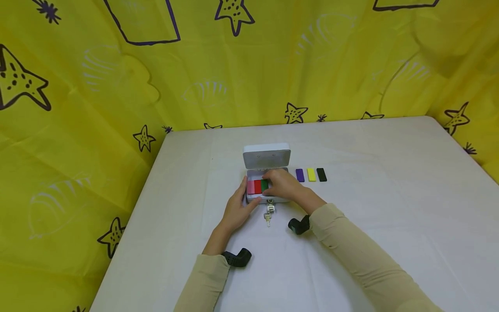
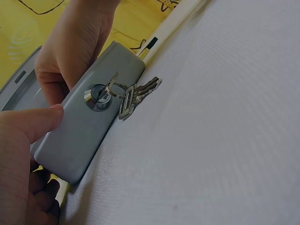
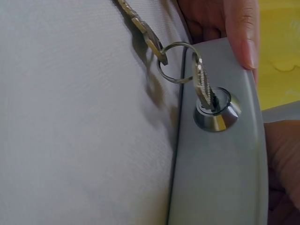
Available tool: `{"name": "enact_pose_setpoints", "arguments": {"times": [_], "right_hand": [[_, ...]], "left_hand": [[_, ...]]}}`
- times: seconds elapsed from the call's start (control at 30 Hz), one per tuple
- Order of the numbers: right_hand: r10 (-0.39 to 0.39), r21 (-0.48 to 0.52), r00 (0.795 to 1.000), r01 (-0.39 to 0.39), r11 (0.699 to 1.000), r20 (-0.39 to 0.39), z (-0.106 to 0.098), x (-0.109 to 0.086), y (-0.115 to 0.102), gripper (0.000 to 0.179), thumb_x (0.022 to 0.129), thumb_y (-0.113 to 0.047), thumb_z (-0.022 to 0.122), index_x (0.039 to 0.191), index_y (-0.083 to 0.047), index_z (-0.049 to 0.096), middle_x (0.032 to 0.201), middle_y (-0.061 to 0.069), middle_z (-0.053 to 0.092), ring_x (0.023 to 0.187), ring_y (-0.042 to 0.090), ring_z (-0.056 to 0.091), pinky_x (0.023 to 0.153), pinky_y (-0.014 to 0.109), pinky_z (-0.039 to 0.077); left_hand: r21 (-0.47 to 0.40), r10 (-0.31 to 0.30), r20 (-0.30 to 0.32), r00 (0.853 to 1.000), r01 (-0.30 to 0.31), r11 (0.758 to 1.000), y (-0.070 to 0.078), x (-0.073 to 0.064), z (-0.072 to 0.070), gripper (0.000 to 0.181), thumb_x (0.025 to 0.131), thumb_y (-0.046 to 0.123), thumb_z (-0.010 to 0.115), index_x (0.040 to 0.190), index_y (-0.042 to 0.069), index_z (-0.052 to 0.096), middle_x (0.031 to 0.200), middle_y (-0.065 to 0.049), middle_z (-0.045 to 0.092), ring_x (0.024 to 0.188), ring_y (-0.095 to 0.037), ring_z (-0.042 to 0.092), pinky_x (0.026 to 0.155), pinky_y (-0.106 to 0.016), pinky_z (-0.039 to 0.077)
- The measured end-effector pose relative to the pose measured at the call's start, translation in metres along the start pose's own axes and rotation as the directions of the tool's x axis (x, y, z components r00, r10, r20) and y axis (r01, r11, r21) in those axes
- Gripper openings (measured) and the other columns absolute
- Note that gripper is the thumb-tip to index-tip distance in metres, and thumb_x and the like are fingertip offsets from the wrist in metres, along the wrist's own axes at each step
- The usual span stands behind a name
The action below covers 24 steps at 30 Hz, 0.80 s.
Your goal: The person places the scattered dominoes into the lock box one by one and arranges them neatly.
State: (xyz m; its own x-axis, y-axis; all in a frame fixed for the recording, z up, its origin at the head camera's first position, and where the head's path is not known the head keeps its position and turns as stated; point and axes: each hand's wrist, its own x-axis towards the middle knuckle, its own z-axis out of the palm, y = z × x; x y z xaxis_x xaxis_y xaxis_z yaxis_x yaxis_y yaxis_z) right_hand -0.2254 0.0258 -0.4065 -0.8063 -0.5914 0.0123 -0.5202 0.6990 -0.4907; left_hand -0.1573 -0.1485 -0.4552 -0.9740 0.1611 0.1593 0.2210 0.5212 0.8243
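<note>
A small grey metal cash box (image 1: pixel 267 156) stands on the table with its lid raised. Inside, a pink block (image 1: pixel 251 187), a red block (image 1: pixel 257 186) and a green block (image 1: pixel 264 185) lie side by side. My right hand (image 1: pixel 283 184) reaches into the box and pinches the green block between thumb and fingers. My left hand (image 1: pixel 236 209) holds the box's front left corner, its thumb (image 2: pixel 44 119) on the front rim and its fingers along the side. One key sits in the front lock (image 2: pixel 97 97); another key (image 2: pixel 147 89) hangs from its ring. In the wrist views the blocks are hidden.
To the right of the box, a purple block (image 1: pixel 299 175), a yellow block (image 1: pixel 311 174) and a black block (image 1: pixel 321 174) lie in a row on the white table (image 1: pixel 390 208). A yellow patterned curtain (image 1: pixel 249 78) hangs behind and to the sides.
</note>
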Motion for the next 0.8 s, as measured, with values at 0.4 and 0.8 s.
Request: {"name": "enact_pose_setpoints", "arguments": {"times": [0.4, 0.8], "right_hand": [[0.006, 0.045, 1.0, -0.005, 0.999, -0.018, -0.018, -0.012, 0.004, 0.044, 0.076, -0.014, 0.075, 0.115, 0.002, 0.062, 0.114, 0.014, 0.062, 0.102, 0.027, 0.056, 0.089, 0.039, 0.045], [-0.002, 0.024, 0.999, 0.003, 1.0, -0.043, -0.03, -0.025, 0.017, 0.044, 0.078, -0.015, 0.074, 0.116, 0.003, 0.061, 0.118, 0.016, 0.059, 0.11, 0.03, 0.053, 0.093, 0.043, 0.042]], "left_hand": [[0.009, -0.012, 0.001, 1.0, 0.012, 1.0, 0.002, -0.001, 0.0, 0.079, 0.087, 0.037, 0.061, 0.147, 0.007, 0.018, 0.148, -0.008, 0.025, 0.134, -0.022, 0.024, 0.106, -0.039, 0.024], [0.011, -0.012, 0.011, 1.0, 0.012, 1.0, 0.002, -0.001, 0.002, 0.079, 0.087, 0.04, 0.059, 0.147, 0.008, 0.017, 0.149, -0.006, 0.023, 0.135, -0.023, 0.022, 0.106, -0.041, 0.023]]}}
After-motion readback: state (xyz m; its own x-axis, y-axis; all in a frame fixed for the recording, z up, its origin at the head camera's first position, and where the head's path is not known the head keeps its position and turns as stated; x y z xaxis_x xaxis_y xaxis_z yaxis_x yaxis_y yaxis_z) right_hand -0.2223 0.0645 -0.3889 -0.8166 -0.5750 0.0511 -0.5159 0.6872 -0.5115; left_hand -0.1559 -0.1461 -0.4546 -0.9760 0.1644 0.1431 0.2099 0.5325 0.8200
